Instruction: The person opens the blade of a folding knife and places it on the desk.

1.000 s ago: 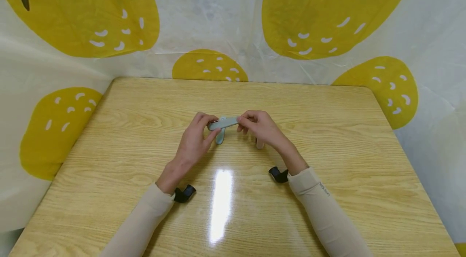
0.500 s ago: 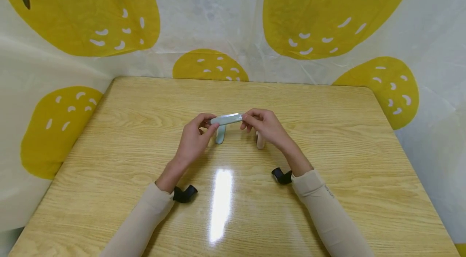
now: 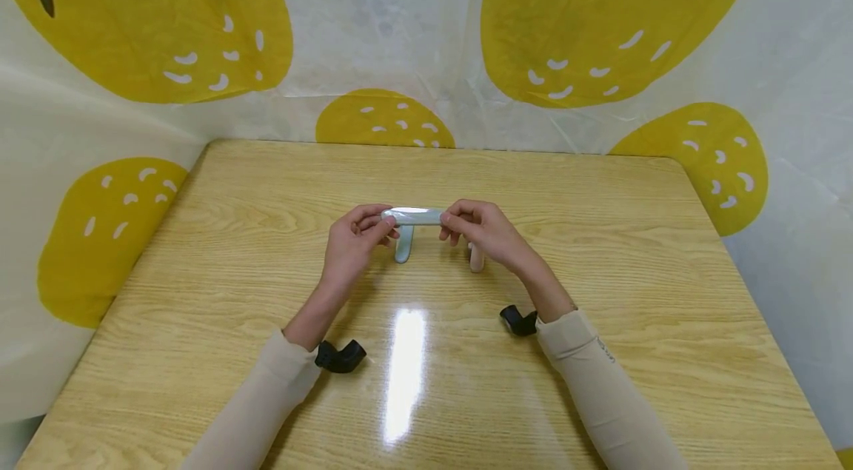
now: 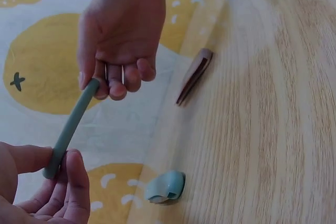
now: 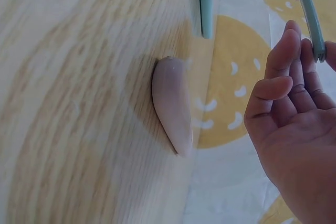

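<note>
Just above the middle of the table, a slim pale green bar (image 3: 416, 216) with rounded ends is held level between both hands. My left hand (image 3: 348, 244) pinches its left end between thumb and fingers. The other end sits in the pinch of my right hand (image 3: 486, 232). A second pale green piece (image 3: 403, 244) lies on the table below the bar; the left wrist view shows a notch in its side. Under my right hand lies a pinkish, tapered piece (image 5: 170, 103), and the left wrist view shows a dark slit along it.
The wood-grain table (image 3: 600, 270) reaches back to a white curtain (image 3: 386, 26) printed with yellow fruit. A black wrist mount (image 3: 341, 357) sticks out by the left cuff, another black mount (image 3: 518, 320) by the right.
The green bar has turned from slanted to level, and its shiny face now shows. My right hand has moved slightly right. The pieces on the table stay put.
</note>
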{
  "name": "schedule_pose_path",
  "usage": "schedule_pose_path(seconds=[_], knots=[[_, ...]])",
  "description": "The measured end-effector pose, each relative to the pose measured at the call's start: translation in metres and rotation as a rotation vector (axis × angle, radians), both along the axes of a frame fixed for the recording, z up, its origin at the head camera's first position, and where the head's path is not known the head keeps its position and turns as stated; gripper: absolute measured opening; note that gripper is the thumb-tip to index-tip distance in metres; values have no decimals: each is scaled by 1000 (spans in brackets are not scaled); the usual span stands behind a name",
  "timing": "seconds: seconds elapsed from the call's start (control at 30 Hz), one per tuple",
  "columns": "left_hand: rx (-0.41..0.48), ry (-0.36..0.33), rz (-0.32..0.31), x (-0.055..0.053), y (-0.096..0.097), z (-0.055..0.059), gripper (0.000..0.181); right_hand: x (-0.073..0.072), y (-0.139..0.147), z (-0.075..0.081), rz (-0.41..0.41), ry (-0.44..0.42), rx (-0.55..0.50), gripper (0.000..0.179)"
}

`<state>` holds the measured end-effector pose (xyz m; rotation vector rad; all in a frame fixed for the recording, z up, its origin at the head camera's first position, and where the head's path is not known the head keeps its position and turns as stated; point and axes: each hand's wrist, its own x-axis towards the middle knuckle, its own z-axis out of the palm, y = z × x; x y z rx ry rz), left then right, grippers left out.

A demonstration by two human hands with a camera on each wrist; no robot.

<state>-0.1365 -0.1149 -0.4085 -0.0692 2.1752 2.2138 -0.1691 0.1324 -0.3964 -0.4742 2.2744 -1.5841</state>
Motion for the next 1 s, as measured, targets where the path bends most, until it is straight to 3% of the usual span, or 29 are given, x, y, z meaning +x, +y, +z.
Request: schedule_pose_path(seconds=[0.2,0.57,1.0], knots=[[38,-14,13,1,2,1,27,-2,-1,1,16,38,22,27],[18,-4,-27,4,3,-2,27,-10,-17,5,19,92,53,31],[-27,23,-75,8,6,-4,29,-9,-25,7,50,147,131,15]])
